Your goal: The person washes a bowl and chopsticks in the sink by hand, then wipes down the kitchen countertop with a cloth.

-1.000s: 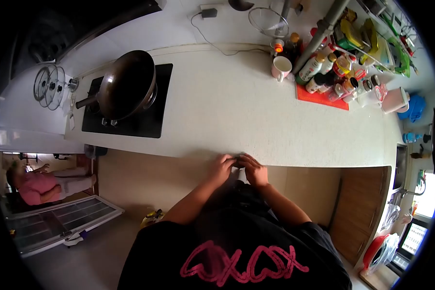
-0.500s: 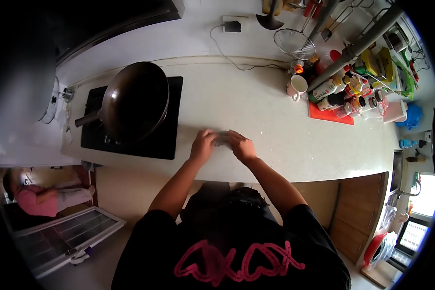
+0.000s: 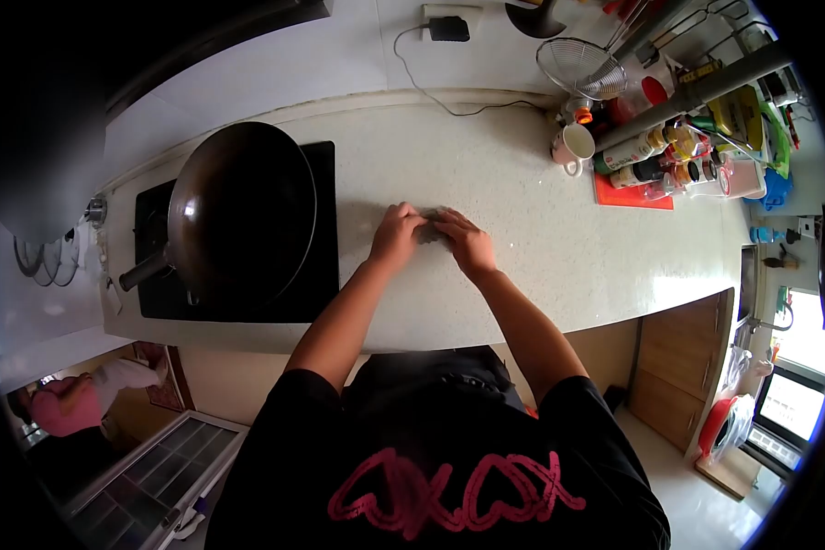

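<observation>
A small, crumpled grey thing [image 3: 430,231], perhaps a cloth, lies between my two hands on the pale countertop [image 3: 522,275]. My left hand [image 3: 397,236] has its fingers bent and pressed together at the left side of it. From the other side, my right hand [image 3: 465,241] reaches over it, fingers curled down onto its edge. The fingers hide part of it, and its exact kind cannot be made out. To the left of my hands a large dark wok [image 3: 243,215] with a handle rests on the black cooktop [image 3: 325,266].
A pink-white mug [image 3: 573,147] stands at the back right, beside several bottles [image 3: 637,170] on a red mat [image 3: 628,193]. A cable [image 3: 412,78] runs down from a wall plug. A wire strainer [image 3: 582,69] hangs above. Another person [image 3: 64,408] is at the far left.
Both hands have moved slightly farther from the counter's front edge, with the grey thing still between them. The camera view has shifted a little.
</observation>
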The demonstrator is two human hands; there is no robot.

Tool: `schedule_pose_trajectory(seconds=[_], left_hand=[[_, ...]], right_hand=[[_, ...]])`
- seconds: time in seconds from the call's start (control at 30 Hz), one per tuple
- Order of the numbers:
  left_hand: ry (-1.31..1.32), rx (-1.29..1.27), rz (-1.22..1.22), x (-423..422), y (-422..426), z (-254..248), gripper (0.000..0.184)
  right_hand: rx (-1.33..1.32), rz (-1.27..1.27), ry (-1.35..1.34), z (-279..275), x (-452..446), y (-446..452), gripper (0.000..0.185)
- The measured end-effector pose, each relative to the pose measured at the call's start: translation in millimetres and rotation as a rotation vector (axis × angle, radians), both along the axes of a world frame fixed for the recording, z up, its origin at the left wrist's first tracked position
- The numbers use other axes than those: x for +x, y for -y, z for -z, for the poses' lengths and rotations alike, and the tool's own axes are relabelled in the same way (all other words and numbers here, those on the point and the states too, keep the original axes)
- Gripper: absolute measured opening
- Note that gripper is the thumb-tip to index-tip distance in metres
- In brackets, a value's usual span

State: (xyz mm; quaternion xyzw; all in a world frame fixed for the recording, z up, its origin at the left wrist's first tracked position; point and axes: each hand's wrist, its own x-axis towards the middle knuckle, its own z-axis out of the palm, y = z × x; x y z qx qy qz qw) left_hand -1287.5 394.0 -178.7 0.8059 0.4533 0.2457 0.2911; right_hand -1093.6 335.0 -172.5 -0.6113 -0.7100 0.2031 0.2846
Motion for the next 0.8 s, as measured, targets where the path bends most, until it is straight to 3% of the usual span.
schedule_pose_trajectory(seconds=[0.27,0.53,0.63,0.8], left_hand=[[0.046,0.026,0.037,-6.5,23.1,5.8,0.021],[0.078,0.074,0.131,-23.9,101.7,5.2,0.034],[0.110,0.089,0.115,-28.0,131.3,4.0,0.030],[0.110,-0.023,0.100,-41.5,174.8,-8.7,0.025]], right_hand=[[-0.084,-0.120,0.030,-12.6,5.4,27.0,0.042],[-0.007,-0.221,0.048,-7.4,4.5,108.4,0.056],[-0.093,-0.217,0.067,-19.2,-0.2,139.1,0.038],[0.024,-0.264,0.142,-13.9,-9.2,178.6,0.040]])
